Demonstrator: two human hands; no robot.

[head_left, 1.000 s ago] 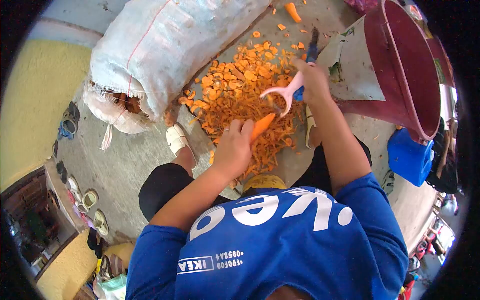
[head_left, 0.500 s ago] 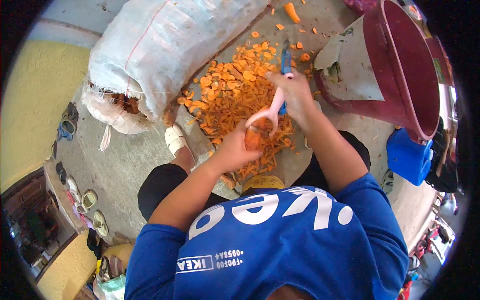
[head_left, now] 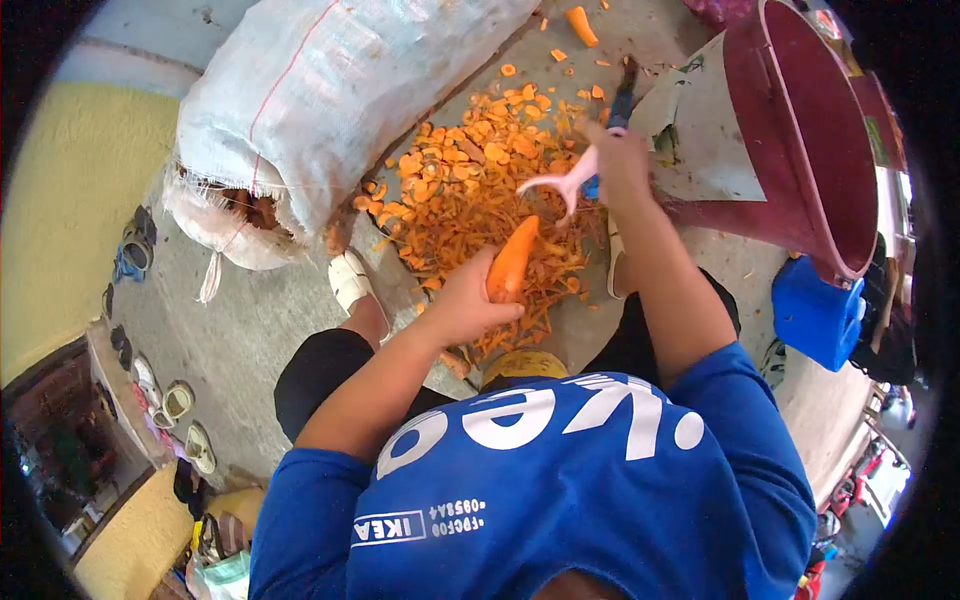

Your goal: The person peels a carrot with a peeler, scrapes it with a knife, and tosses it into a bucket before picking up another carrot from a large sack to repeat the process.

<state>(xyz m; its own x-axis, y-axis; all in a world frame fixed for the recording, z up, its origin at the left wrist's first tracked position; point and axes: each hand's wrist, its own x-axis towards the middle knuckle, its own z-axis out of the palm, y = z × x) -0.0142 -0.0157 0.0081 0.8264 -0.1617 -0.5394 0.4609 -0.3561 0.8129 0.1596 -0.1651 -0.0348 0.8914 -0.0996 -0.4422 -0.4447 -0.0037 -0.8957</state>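
Observation:
My left hand (head_left: 468, 303) is closed around the thick end of a bright orange carrot (head_left: 514, 262), its tip pointing up and away from me. To the right, my right hand (head_left: 622, 172) grips a pink Y-shaped peeler (head_left: 572, 184), its head apart from the carrot. The same hand also holds a slim tool with a dark upper end (head_left: 624, 92) and blue lower end, looking like a knife; my fingers hide its middle. Below both hands spreads a heap of carrot peelings (head_left: 450, 235), with round carrot slices (head_left: 460, 145) on its far side.
A large white woven sack (head_left: 330, 110) lies at the upper left, its torn mouth showing contents. A maroon bucket (head_left: 800, 150) leans at the right beside a blue jug (head_left: 818, 315). One carrot (head_left: 581, 27) lies on the floor at the top. Shoes (head_left: 178, 400) sit at left.
My right hand has moved up and right, taking the peeler off the carrot; the dark-tipped tool swung right with it. The carrot now shows a smooth, bright surface, held in place by my left hand.

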